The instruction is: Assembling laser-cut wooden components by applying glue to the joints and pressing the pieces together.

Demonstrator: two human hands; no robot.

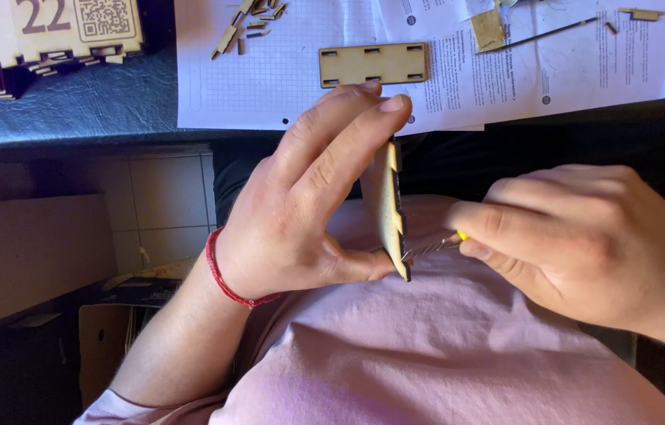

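My left hand (301,197) holds a thin laser-cut wooden panel (391,208) edge-on, pinched between the fingertips on top and the thumb below, above my lap. My right hand (576,244) grips a small metal file with a yellow handle (435,246); its tip touches the lower edge of the panel. A red cord bracelet (222,275) circles my left wrist. A second flat wooden panel with slots (373,64) lies on the papers on the table.
Printed sheets and grid paper (269,71) cover the dark table edge. Small wooden offcuts (246,24) lie at the top, a thin stick (541,33) at the right, wooden sheets (57,31) at the top left. Cardboard boxes (25,260) stand on the floor, left.
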